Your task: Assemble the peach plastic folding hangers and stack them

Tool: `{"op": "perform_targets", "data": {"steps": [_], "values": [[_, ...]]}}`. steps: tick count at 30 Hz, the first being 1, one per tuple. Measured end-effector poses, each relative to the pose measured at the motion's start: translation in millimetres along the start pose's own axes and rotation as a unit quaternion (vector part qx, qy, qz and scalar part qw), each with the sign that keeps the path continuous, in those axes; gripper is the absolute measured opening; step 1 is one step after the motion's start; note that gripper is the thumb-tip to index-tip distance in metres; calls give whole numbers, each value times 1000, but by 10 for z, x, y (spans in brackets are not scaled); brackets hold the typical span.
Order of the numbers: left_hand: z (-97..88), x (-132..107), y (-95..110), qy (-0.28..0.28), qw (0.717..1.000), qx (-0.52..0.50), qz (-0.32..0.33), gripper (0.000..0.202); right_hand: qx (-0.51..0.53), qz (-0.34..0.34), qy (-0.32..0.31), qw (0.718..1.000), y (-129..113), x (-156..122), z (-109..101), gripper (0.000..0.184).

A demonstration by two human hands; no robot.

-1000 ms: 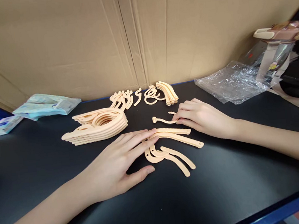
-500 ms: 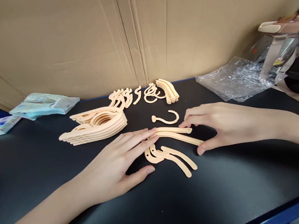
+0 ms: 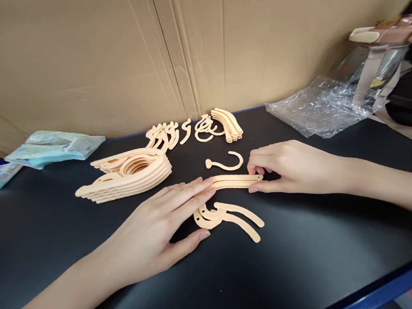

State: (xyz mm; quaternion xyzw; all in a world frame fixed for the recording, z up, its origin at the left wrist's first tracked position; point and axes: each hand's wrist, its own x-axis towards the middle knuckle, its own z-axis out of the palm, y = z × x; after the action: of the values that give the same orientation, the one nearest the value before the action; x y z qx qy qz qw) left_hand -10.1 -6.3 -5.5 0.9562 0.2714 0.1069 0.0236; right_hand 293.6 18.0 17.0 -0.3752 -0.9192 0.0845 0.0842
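Note:
My right hand (image 3: 291,168) is closed in a pinch on the right end of two slim peach plastic hanger arms (image 3: 232,178), which lie side by side. The outstretched fingers of my left hand (image 3: 158,227) rest over their left part, hiding that end. Just in front lie two smaller curved pieces (image 3: 245,226) with ring-shaped, holed ends, close to my left thumb. Beyond the hanger arms, a loose hanger hook (image 3: 225,165) lies flat on the black table (image 3: 240,287).
Behind my left hand stands a stack of wide hanger pieces (image 3: 139,183). Small curved parts (image 3: 162,135), several hooks (image 3: 204,129) and a bundle of arms (image 3: 228,124) lie near the cardboard (image 3: 109,61). Blue packets (image 3: 54,148) are left; clear plastic (image 3: 318,109) and a bottle (image 3: 380,35) right.
My right thumb and fingers have closed together, bringing the right ends of the two hanger arms side by side. My left hand stays nearly in place. The view has shifted slightly.

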Motion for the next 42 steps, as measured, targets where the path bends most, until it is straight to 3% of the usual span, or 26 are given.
{"op": "perform_targets", "data": {"steps": [11,18,26,31,42], "values": [[-13,15,7,12,1000,2,6,50,-27,6,-18,999,-27,0,23,17],[-8,6,9,17,1000,5,2,54,-14,-8,-25,1000,-2,14,26,23],[-19,10,27,17,1000,5,0,53,14,-14,-63,998,-1,-13,-52,50],[-13,3,36,22,1000,10,-6,51,43,9,-87,995,14,-11,-94,47],[-46,33,66,12,1000,21,-5,52,52,10,-74,996,3,-8,-70,47]]}}
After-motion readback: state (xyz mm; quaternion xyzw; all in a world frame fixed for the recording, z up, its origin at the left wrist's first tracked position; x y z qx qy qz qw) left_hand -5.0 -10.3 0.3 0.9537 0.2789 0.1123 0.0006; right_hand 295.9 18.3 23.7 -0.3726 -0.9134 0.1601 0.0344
